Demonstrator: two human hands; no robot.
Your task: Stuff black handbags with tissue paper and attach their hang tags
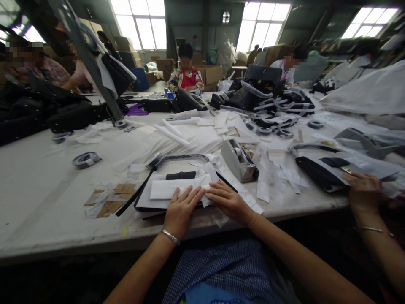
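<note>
A black handbag point(139, 203) lies flat at the table's front edge, its wrapped handle point(186, 156) pointing away from me. White foam sheet point(161, 190) and thin white paper cover most of its front, and a dark strap piece point(181, 175) shows above the foam. My left hand point(183, 207) rests flat on the foam with its fingers stretched out. Beside it my right hand point(229, 202) lies over the right part of the white wrapping, fingers extended and nearly meeting the left ones. Neither hand grips anything that I can see.
A grey tape dispenser point(238, 162) stands right of the bag. Brown cards point(110, 207) and a coiled strap point(85, 159) lie to the left. Behind are white sheets point(228, 122) and piled black bags point(253, 97). At right, a co-worker's hand point(363, 188) touches another bag point(319, 173).
</note>
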